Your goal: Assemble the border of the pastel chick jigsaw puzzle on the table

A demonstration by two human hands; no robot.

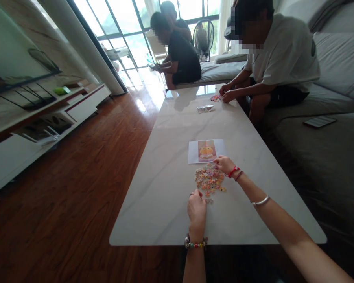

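A loose heap of small puzzle pieces [209, 179], mostly orange, yellow and pale pink, lies on the white marble-look table [165, 196]. My left hand [197, 206] rests at the near edge of the heap with its fingers curled in. Beside its fingertips sit a few pale joined or touching pieces [209, 201]. My right hand [225, 165] is at the heap's far right edge, thumb and forefinger pinched together. Whatever either hand holds is too small or hidden to make out. Just beyond the heap a creased paper sheet [192, 153] shows a yellow cartoon picture [206, 151].
Across the table a person in a white shirt [289, 55] handles another colourful heap of pieces [215, 98], near a small flat packet [205, 109]. Two more people sit by the window. A grey sofa [327, 137] runs along the right; a low cabinet [20, 155] stands left.
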